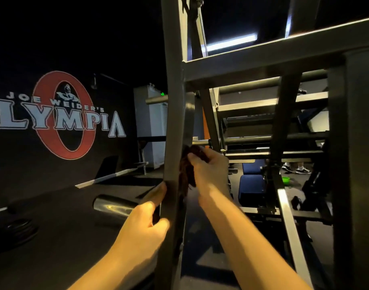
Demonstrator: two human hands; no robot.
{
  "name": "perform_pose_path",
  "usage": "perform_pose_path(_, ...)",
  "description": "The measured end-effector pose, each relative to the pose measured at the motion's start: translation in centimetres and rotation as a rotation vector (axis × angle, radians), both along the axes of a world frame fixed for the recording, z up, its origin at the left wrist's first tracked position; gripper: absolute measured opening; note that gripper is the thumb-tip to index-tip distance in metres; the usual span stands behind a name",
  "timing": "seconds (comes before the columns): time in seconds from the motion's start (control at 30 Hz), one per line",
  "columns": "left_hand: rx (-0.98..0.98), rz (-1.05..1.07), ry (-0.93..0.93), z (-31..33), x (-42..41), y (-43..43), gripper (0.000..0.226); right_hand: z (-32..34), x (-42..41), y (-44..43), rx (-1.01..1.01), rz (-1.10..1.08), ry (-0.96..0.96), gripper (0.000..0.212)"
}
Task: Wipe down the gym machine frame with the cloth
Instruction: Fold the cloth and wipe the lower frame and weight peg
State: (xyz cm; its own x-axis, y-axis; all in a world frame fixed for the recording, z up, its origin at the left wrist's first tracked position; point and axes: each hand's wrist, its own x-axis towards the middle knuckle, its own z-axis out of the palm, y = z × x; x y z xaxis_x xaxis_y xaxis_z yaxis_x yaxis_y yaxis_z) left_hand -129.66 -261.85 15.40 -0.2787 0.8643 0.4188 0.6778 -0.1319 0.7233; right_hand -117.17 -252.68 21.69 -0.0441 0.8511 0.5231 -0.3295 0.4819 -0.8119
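A dark grey upright post [174, 114] of the gym machine frame runs from top to bottom through the middle of the view. My left hand [147, 221] grips this post low down, fingers wrapped round its far side. My right hand [209, 169] holds a dark brown cloth [186, 170] and presses it against the right face of the post, a little above the left hand. Part of the cloth hangs down below the fingers.
Horizontal and slanted frame bars [263, 59] fill the right side. A chrome peg [200, 142] sticks out just above the cloth. Blue pads [251, 185] lie behind the frame. A person's shoes [296, 168] show at far right. A wall logo [58, 120] is at left.
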Motion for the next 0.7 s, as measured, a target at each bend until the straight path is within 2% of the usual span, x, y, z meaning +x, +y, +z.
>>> perform_pose_path(0.07, -0.024, 0.023, -0.007, 0.2, 0.0, -0.3, 0.010, 3.7, 0.1, 0.7, -0.007, 0.002, 0.073, 0.029)
perform_pose_path(0.17, -0.032, 0.014, 0.045, 1.2, 0.4, -0.9, 0.021, 8.4, 0.3, 0.8, -0.141, 0.184, 0.324, 0.016)
perform_pose_path(0.3, -0.146, 0.151, 0.170, 3.0, 1.4, -1.8, 0.024, 11.5, 0.8, 0.3, -0.209, 0.424, 0.496, 0.005)
perform_pose_path(0.33, -0.078, 0.146, 0.190, 3.7, 1.7, -2.1, 0.019, 11.6, 1.0, 0.3, -0.214, 0.474, 0.534, 0.009)
perform_pose_path(0.4, 0.225, 0.102, 0.147, 5.6, 2.2, -2.2, 0.022, 11.7, 1.6, 0.4, -0.217, 0.508, 0.547, 0.012)
perform_pose_path(0.47, 0.482, 0.048, -0.028, 8.6, 3.2, -1.2, 0.023, 11.8, 2.6, 0.7, -0.207, 0.489, 0.467, 0.012)
perform_pose_path(0.5, 0.507, -0.006, -0.168, 10.4, 4.1, -0.5, 0.018, 11.9, 3.1, 0.7, -0.199, 0.478, 0.419, 0.010)
perform_pose_path(0.57, 0.439, -0.200, -0.530, 14.1, 6.2, 0.9, 0.018, 12.0, 4.3, 0.8, -0.186, 0.467, 0.351, 0.005)
perform_pose_path(0.6, 0.382, -0.284, -0.689, 15.6, 7.2, 1.5, 0.024, 12.1, 4.7, 0.9, -0.153, 0.471, 0.308, 0.011)
perform_pose_path(0.7, 0.284, -0.418, -0.932, 18.1, 9.0, 2.9, 0.038, 12.3, 5.8, 0.7, -0.066, 0.482, 0.188, 0.024)
